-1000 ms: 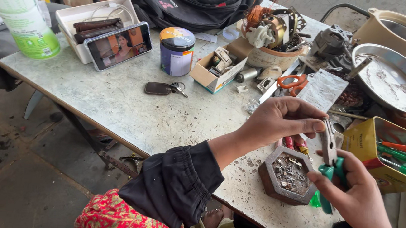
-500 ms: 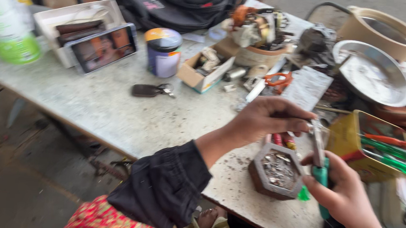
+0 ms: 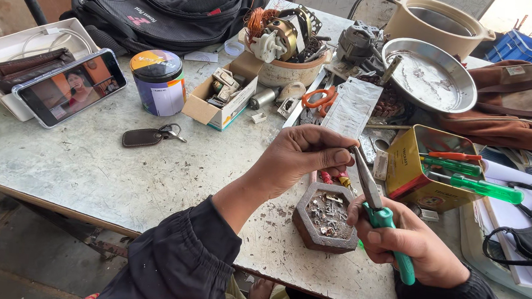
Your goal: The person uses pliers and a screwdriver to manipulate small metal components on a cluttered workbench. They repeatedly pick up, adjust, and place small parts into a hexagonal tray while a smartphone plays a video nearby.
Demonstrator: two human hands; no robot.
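My right hand (image 3: 410, 242) grips the green handles of needle-nose pliers (image 3: 368, 186), whose metal jaws point up and to the left. My left hand (image 3: 296, 159) is curled, with thumb and forefinger pinched on the jaw tips. Whatever lies between the fingertips is hidden. Just below both hands a dark hexagonal tray (image 3: 308, 228) of small metal bits rests near the front edge of the worn grey table (image 3: 90, 162).
A yellow tin box (image 3: 407, 172) with green screwdrivers (image 3: 485, 187) stands right of the hands. Farther back are a metal dish (image 3: 433, 77), a bowl of motor parts (image 3: 284, 69), orange scissors (image 3: 319, 98), a cardboard box (image 3: 209, 111), a round tin (image 3: 158, 82), a key fob (image 3: 145, 137), a phone (image 3: 71, 86) and a backpack (image 3: 176, 6).
The view has swung to the right. My left hand stays at the pliers' tip while my right hand has tilted the pliers more to the left, above the hexagonal tray.
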